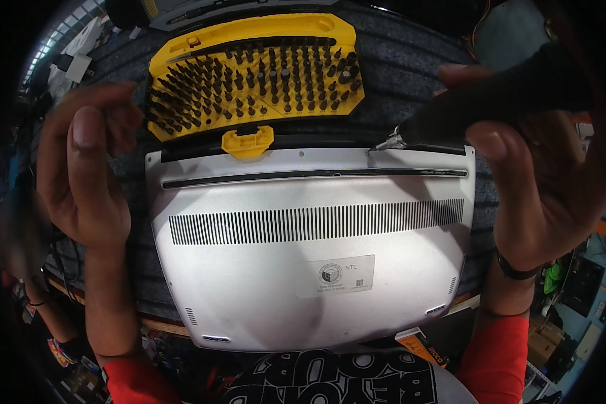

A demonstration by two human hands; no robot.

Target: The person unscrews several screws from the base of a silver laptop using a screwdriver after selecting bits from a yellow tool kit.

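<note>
A silver laptop (262, 269) lies bottom side up, its long vent strip and rubber foot strip toward the far edge. My right hand (539, 175) grips a thick black screwdriver (491, 87), perhaps a powered one. Its metal bit holder (392, 140) slants down to the laptop's far edge, right of the middle, where the bit meets or nearly meets the cover. Off the laptop's left side hovers my left hand (87, 168), fingers loosely curled and thumb apart, with nothing visible in it. Beyond the laptop stands a yellow bit case (249, 128) with rows of dark bits.
A ribbed dark grey mat (411, 60) covers the bench. An orange and black package (414, 343) sits by the laptop's near right edge. At the far left are a white plug adapter (79, 67) and cables. Another person's arm (50, 316) shows at the left rim.
</note>
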